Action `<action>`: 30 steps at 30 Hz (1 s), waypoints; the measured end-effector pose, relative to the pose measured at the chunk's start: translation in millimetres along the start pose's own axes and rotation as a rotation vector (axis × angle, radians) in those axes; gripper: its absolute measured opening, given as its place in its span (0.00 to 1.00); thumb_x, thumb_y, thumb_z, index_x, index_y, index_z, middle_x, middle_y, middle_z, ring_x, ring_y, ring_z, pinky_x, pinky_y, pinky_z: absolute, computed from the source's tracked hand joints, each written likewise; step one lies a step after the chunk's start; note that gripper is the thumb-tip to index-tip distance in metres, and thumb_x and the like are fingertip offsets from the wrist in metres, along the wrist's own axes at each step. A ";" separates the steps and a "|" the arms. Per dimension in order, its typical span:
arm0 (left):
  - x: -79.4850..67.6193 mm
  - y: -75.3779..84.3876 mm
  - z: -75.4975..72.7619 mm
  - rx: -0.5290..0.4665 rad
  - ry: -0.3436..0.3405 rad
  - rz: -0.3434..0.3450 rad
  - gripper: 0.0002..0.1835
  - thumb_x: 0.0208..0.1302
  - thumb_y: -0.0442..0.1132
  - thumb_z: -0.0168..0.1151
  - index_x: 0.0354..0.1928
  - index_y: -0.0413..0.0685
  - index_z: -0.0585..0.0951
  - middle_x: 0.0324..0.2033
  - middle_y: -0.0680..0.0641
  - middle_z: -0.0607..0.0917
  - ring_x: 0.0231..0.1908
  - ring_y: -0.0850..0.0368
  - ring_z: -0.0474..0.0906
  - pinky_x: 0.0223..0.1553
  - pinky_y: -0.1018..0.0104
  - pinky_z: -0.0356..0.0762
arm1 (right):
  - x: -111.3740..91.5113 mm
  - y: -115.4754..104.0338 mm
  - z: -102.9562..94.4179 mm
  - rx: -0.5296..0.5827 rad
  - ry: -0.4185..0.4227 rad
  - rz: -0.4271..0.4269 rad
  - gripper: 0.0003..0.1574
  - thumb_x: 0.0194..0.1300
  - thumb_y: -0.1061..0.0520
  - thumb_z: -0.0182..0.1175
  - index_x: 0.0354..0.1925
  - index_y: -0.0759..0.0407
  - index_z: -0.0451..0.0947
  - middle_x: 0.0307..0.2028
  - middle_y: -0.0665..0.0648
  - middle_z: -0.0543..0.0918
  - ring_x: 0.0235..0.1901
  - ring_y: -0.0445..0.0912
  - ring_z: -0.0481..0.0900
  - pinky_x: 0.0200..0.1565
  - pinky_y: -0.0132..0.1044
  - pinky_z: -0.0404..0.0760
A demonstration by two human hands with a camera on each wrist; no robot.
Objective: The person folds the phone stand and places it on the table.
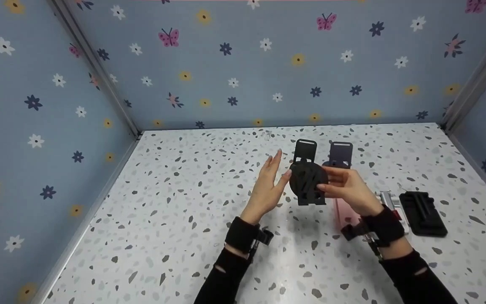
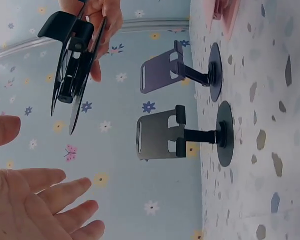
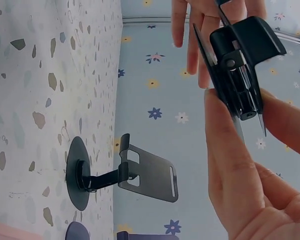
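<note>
My right hand (image 1: 350, 190) pinches a folded black phone stand (image 1: 309, 180) between thumb and fingers, up off the table. Its round base faces the head camera, and the right wrist view shows the folded stand (image 3: 238, 70) edge-on with its hinge. Just to its left, my left hand (image 1: 266, 185) is held with fingers extended and nothing in its grasp; a gap separates its thumb from the stand in the left wrist view. Behind the held piece, an unfolded black phone stand (image 2: 157, 135) stands upright on its round base. Beside that one is a purple phone stand (image 2: 162, 71), also unfolded.
A pink item (image 1: 345, 213) lies partly hidden under my right wrist. Farther right are a white and silver item (image 1: 388, 197) and a black folded piece (image 1: 423, 213). Flower-patterned walls (image 1: 247, 63) enclose the speckled table (image 1: 175, 202) at the back and sides.
</note>
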State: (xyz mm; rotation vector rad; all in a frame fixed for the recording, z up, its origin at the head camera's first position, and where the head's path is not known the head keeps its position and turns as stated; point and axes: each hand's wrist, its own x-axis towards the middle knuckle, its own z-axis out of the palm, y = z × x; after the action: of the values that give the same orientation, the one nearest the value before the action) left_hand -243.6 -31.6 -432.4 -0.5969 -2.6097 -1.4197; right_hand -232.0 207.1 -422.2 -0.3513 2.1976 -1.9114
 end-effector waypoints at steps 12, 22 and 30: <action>-5.3 3.9 -2.3 0.433 0.039 0.031 0.37 0.77 0.56 0.44 0.79 0.50 0.47 0.79 0.42 0.41 0.78 0.38 0.31 0.77 0.39 0.34 | -2.6 9.7 2.5 -0.045 -0.002 0.015 0.41 0.64 0.65 0.64 0.70 0.75 0.58 0.60 0.78 0.73 0.41 0.39 0.86 0.46 0.35 0.87; -7.5 -1.3 -5.7 0.494 -0.005 -0.009 0.38 0.76 0.59 0.42 0.79 0.52 0.47 0.79 0.44 0.42 0.78 0.41 0.30 0.77 0.41 0.31 | -8.4 23.5 6.5 -0.143 -0.008 0.069 0.42 0.64 0.64 0.64 0.71 0.72 0.60 0.48 0.71 0.80 0.39 0.45 0.87 0.43 0.36 0.88; -8.3 0.3 -8.7 0.538 -0.090 -0.035 0.38 0.76 0.60 0.39 0.79 0.51 0.47 0.80 0.45 0.41 0.78 0.40 0.31 0.78 0.42 0.31 | -5.3 32.7 9.8 -0.236 -0.019 0.107 0.41 0.63 0.65 0.64 0.70 0.73 0.60 0.47 0.71 0.81 0.39 0.45 0.86 0.41 0.35 0.88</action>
State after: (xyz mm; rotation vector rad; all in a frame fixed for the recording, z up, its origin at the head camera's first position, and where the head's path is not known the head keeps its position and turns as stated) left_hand -236.6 -41.0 -429.7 -0.5465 -2.9015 -0.6480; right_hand -225.3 203.8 -456.0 -0.2808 2.3830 -1.5921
